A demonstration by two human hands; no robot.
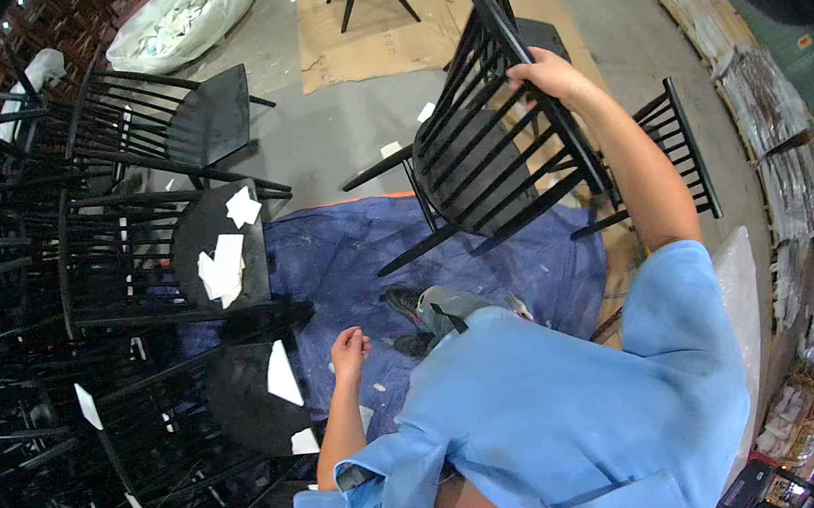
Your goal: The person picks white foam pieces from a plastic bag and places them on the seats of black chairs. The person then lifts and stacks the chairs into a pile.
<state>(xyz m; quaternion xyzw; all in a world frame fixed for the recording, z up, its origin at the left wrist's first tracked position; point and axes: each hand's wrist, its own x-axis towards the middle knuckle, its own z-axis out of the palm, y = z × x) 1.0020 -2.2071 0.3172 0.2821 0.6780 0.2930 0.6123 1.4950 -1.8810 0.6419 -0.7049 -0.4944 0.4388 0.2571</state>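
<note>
Black-lacquered wood makes up the spindle-back chair (490, 144) held at upper centre, tipped off its legs above a blue tarp (348, 261) spread on the concrete floor (332, 122). The right hand (553, 77) is closed around the chair's curved top rail, arm extended, fingers wrapped over the rail where the spindles join it; the left hand (349, 346) hangs free beside the body, fingers loosely curled on nothing, well apart from the chair. The chair appears stiff and moderately heavy: a rigid frame that will not flex, with most of its mass judged to sit in the solid seat, so a one-handed hold on the top rail leaves the seat and legs swinging as a lever below the grip. The glossy finish is likely slippery and easily scuffed; the thin spindles are the weak members, so the top rail, seat edge or a leg are the sounder places to take hold. Its long axis, from top rail to feet, runs obliquely from upper right toward lower left, the back leaning toward the person, the seat facing left and the legs pointing down-left toward the tarp; whether any foot touches the tarp cannot be told under the fisheye bend. Stacked black chairs (152, 223) crowd the left side, several carrying white paper scraps (223, 270), and flattened cardboard (371, 27) lies beyond.
</note>
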